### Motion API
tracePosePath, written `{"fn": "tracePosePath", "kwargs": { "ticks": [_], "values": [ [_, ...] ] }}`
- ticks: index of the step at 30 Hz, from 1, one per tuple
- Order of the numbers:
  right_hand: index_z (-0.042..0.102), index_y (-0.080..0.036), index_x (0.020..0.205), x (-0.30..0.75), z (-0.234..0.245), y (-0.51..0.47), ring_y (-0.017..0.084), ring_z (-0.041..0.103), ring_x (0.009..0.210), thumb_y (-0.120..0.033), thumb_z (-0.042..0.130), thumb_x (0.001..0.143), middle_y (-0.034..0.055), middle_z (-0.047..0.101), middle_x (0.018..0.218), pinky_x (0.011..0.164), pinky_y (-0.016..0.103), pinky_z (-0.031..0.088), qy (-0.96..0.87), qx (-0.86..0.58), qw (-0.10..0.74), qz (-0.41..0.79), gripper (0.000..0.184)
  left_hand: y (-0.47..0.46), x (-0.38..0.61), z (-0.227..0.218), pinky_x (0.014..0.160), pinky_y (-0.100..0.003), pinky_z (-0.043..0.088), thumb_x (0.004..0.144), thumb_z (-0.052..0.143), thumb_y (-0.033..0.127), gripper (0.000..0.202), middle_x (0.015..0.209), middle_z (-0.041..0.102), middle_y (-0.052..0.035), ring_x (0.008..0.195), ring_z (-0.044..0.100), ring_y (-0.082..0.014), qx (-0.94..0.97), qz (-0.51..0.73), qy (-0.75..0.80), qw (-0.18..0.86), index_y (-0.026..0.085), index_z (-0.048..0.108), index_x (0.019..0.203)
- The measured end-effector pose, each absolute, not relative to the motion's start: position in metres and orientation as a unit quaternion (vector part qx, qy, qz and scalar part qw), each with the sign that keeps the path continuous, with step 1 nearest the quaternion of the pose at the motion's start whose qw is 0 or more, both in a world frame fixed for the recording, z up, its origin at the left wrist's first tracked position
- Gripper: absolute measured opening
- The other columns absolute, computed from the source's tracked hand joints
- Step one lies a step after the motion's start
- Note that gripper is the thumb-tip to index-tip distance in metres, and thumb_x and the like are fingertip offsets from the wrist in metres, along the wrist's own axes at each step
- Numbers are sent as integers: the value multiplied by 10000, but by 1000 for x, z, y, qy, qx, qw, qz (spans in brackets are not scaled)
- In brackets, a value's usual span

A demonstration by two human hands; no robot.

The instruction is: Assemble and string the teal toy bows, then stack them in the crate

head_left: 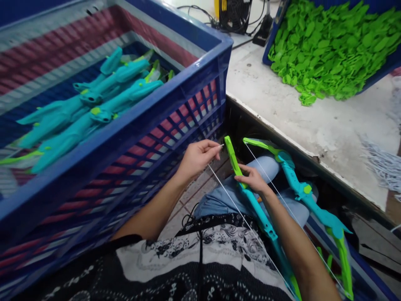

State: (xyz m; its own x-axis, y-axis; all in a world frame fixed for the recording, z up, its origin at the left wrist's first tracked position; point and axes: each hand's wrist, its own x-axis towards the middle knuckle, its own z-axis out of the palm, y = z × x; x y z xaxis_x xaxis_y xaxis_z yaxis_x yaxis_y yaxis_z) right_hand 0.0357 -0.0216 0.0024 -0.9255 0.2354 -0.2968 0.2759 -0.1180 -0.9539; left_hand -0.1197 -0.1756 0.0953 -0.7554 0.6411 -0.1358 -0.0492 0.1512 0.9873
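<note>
My left hand (198, 159) is closed in a pinch on the end of a white string (233, 205), which runs down toward my lap. My right hand (254, 179) grips a teal toy bow with a green limb (233, 159), held upright over my knee. The string end sits just left of the bow's green tip. A second teal and green bow (300, 188), strung with white string, lies to the right against my leg.
A big blue plastic crate (200, 79) at the left holds several teal toy bows (94, 104). A worn white table (313, 121) at the right carries a blue bin of green plastic pieces (328, 42) and a bundle of white strings (385, 165).
</note>
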Motion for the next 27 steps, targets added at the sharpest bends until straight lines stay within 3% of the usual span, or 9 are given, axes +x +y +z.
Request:
{"fn": "tracePosePath", "kwargs": {
  "ticks": [6, 14, 19, 23, 27],
  "values": [
    [666, -211, 1202, 35, 2, -22, 235, 659, 1022, -331, 774, 655, 44, 707, 1138, 932, 381, 507, 653, 207, 27, -728, 570, -165, -127, 101, 545, -221, 426, 777, 643, 368, 227, 582, 649, -12, 543, 569, -119, 268, 557, 740, 265, 143, 656, 757],
    [676, -203, 1188, 33, 2, -22, 237, 661, 991, -340, 767, 662, 45, 734, 1026, 895, 375, 521, 661, 199, 24, -723, 551, -159, -127, 101, 553, -225, 448, 794, 607, 312, 178, 569, 639, -3, 538, 587, -124, 277, 554, 747, 242, 150, 642, 730],
    [674, -204, 1187, 34, -1, -25, 248, 639, 1074, -359, 751, 681, 54, 695, 1167, 983, 401, 482, 671, 195, 14, -715, 534, -156, -131, 97, 563, -219, 441, 791, 612, 272, 126, 569, 644, 11, 536, 587, -116, 283, 562, 735, 252, 150, 608, 822],
    [642, -196, 1234, 39, -4, -30, 268, 605, 1157, -398, 696, 749, 74, 664, 1233, 1040, 431, 444, 727, 174, 7, -665, 528, -155, -135, 93, 512, -202, 401, 762, 658, 302, 383, 565, 637, 37, 494, 552, -100, 265, 591, 687, 331, 144, 550, 1094],
    [636, -183, 1231, 36, 13, -32, 263, 598, 1155, -390, 636, 833, 117, 651, 1229, 1024, 423, 460, 828, 146, -103, -531, 448, -155, -135, 94, 465, -208, 338, 730, 700, 392, 392, 559, 616, 16, 458, 496, -87, 256, 609, 653, 371, 126, 598, 1000]
  ]
}}
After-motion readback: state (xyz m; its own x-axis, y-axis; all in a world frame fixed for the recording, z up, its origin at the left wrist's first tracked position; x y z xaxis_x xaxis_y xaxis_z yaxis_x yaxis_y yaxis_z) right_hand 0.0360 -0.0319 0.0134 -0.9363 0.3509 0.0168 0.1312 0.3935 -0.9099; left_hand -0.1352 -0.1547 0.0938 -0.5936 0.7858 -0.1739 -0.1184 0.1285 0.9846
